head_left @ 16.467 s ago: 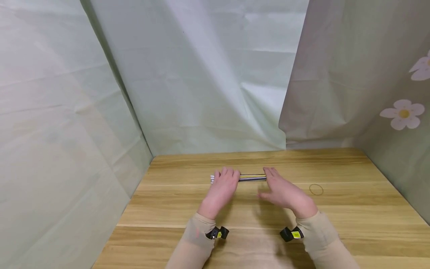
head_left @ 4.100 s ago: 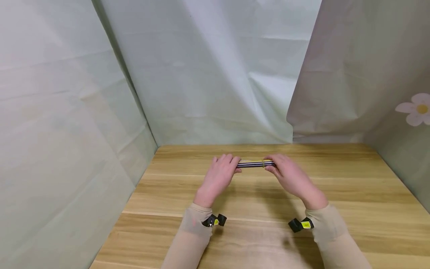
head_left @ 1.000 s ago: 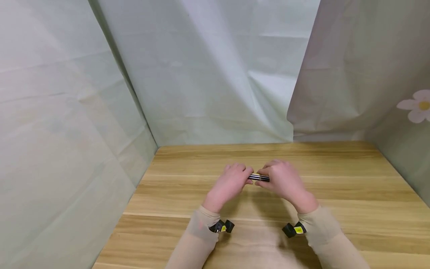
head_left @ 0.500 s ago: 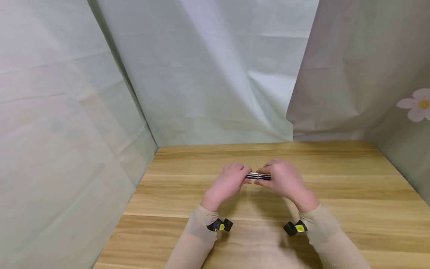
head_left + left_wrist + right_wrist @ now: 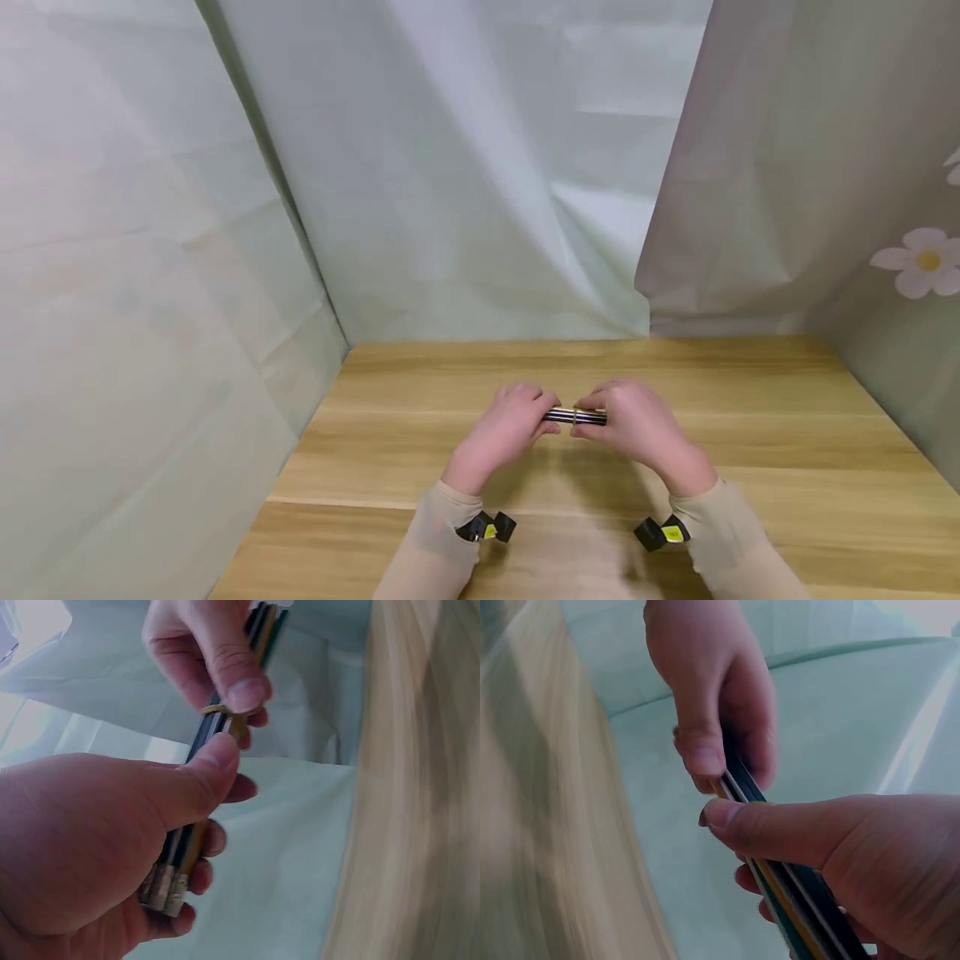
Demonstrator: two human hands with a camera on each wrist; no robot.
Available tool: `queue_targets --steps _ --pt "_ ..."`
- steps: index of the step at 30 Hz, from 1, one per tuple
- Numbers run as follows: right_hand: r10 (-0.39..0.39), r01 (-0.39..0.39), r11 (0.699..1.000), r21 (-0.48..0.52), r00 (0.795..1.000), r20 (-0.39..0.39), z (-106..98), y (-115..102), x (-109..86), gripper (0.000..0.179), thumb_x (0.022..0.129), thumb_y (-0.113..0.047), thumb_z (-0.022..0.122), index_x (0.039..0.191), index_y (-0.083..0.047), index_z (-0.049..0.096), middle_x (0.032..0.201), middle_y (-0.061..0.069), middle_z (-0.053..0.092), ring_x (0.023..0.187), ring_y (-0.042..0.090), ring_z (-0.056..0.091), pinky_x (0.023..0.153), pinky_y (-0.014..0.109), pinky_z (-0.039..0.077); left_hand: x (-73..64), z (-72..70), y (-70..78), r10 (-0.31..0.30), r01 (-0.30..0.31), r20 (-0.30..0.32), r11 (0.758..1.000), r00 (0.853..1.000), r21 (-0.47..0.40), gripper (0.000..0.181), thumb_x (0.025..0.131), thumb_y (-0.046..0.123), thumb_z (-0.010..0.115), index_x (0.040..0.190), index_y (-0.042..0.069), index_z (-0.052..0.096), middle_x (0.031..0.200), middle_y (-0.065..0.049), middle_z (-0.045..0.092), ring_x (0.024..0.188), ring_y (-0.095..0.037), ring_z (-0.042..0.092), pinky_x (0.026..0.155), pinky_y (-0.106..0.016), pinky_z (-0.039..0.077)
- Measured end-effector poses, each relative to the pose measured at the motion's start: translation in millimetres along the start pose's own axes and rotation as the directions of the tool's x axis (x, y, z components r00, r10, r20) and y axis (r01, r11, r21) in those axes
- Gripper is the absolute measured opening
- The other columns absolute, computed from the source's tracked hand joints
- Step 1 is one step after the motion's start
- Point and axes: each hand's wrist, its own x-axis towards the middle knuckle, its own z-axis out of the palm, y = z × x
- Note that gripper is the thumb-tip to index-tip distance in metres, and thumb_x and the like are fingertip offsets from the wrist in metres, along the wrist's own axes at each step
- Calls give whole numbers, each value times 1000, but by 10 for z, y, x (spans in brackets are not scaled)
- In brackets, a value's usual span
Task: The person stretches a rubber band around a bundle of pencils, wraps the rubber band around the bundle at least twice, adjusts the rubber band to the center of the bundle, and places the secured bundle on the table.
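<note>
A bundle of pencils (image 5: 560, 416), dark, yellow and green, is held level above the table between both hands. My left hand (image 5: 504, 427) grips one end; in the left wrist view the metal ferrules (image 5: 163, 891) stick out below its palm. Around the bundle runs a thin rubber band (image 5: 214, 709), just beside the right thumb. With thumb and fingers, my right hand (image 5: 637, 423) pinches the pencils at the band. The right wrist view shows the pencils' other length (image 5: 799, 904) passing under the right palm. Fingers partly hide the band.
The wooden table (image 5: 405, 467) lies beneath both hands. Pale cloth (image 5: 465, 208) hangs behind it and at the left, with a flower print (image 5: 927, 262) on the right side. A small black camera (image 5: 487, 527) sits on each wrist.
The rubber band lay on the table at the right earliest on; now it circles the pencils. Since about four seconds ago the hands have come closer together. In the last second they barely shift.
</note>
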Motion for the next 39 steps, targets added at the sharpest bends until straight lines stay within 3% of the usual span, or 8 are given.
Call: queue_targets --steps 8,14,18,24,28,32,35,39 --pt "27 -27 1000 -5 1000 3 12 97 -29 27 82 -30 94 105 -18 85 99 -5 77 85 15 71 73 38 56 -48 39 -110 -17 16 -8 993 1000 -114 27 104 15 72 129 10 62 117 -4 70 111 -24 65 92 -43 51" --pt "13 -13 1000 -8 1000 -2 5 158 -33 28 83 -30 94 107 -17 85 99 -5 77 85 14 71 73 38 56 -27 32 -199 34 -41 -62 993 997 -111 22 101 15 75 120 9 66 104 -1 70 92 -17 66 83 -37 55" --pt "4 -4 1000 12 1000 20 19 202 -56 27 85 -30 92 108 -17 85 98 -6 76 85 12 69 73 37 55 -23 37 -225 45 -51 -41 988 998 -144 21 100 17 76 119 10 69 98 3 70 79 -9 61 73 -30 54" --pt "-21 17 997 75 998 53 67 309 -86 35 92 -22 87 124 -11 79 109 2 80 98 20 75 85 47 59 -19 78 -270 16 -17 -5 982 1000 -188 23 99 26 79 116 14 70 89 8 68 69 -5 54 65 -26 47" --pt "-41 27 992 120 992 116 101 376 -112 18 94 -21 84 111 -18 79 102 -9 78 94 11 72 84 43 58 -27 168 -304 14 -5 42 978 999 -208 24 98 30 80 112 16 68 81 12 60 64 -4 48 60 -24 41" --pt "-51 27 990 139 985 166 132 446 -178 9 94 -23 84 100 -25 77 94 -20 71 86 1 64 76 36 55 -34 317 -324 60 -41 84 977 995 -209 23 99 35 80 111 19 69 81 15 57 65 -3 47 61 -22 40" --pt "-50 24 991 134 979 198 168 488 -236 8 95 -26 84 99 -26 77 94 -21 71 86 0 64 75 36 56 -34 407 -336 110 -91 94 978 990 -189 21 98 37 80 108 21 71 86 17 60 69 -1 49 64 -21 41" --pt "-38 16 994 105 976 212 244 530 -239 7 96 -28 82 99 -26 76 94 -20 70 85 0 64 75 37 56 11 461 -370 111 -94 86 979 990 -178 22 97 38 81 106 20 72 91 15 64 74 -1 53 69 -22 45"
